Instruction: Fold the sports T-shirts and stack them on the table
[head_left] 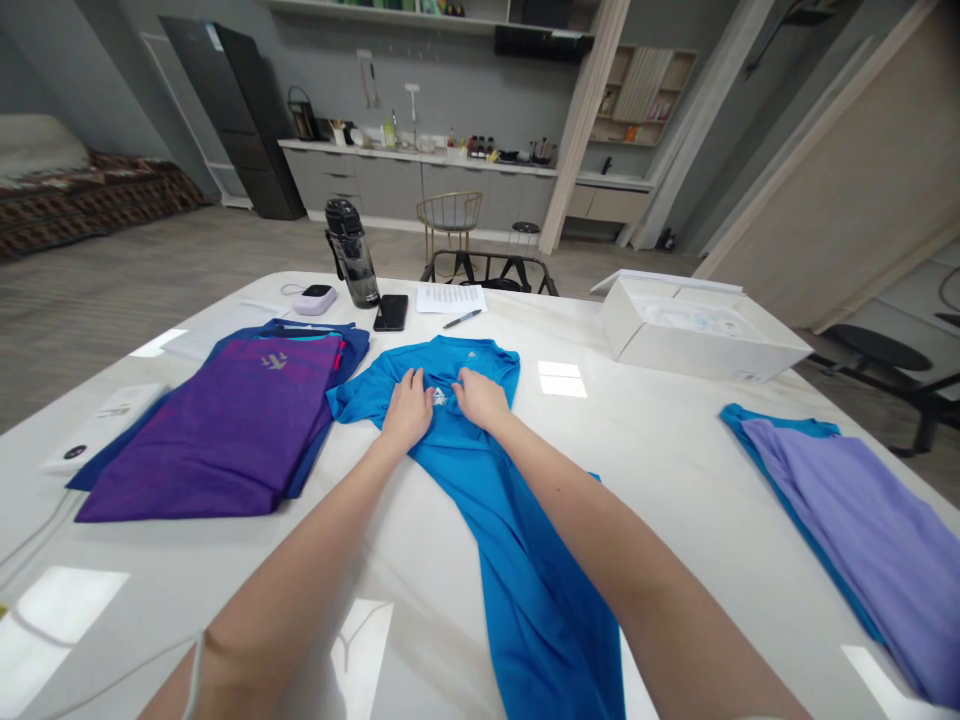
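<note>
A bright blue shirt (525,560) lies on the white table, its collar end toward the far side and its body running down to the near edge, with creases along it. My left hand (410,408) rests on the upper part of the shirt, left of a small white logo, its fingers bent against the cloth. On the other side of the logo, my right hand (480,396) has its fingers and thumb closed together on the fabric. The left fingertips press on the cloth, and whether they pinch it cannot be made out.
Folded purple and dark blue shirts (217,430) lie at left beside a white device (105,425). Behind are a bottle (356,260), phone (391,312), paper (451,298) and pen (462,319). An open white box (675,335) and lavender garments (862,520) are at right.
</note>
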